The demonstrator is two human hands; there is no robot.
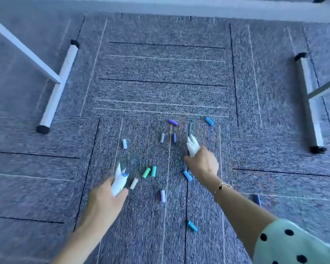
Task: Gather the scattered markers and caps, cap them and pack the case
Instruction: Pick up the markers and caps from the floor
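On the grey carpet, which is rough and woven with thin dark and pale lines, twelve loose caps lie scattered; each is a short smooth cylinder of plastic.

Nearest lies a teal-blue cap, alone by a dark seam. Further on is a pale lilac cap, then a cream cap just beside the left hand. The grip of this hand is closed around a bundle of white markers; the exact number I cannot tell, and one of them shows a blue tip. Near them two green caps lie side by side, almost touching. A blue cap lies just under the right wrist, which wears a thin gold bracelet; the sleeve is pale green with black dots.

The right hand also holds a bundle of white markers in a closed grip, the pointed ends facing away.

Beyond are a light blue cap, a grey cap and a dark blue cap, then a purple cap and a bright blue cap.

Farthest stand two white metal frame feet, left and right, with black end plugs.
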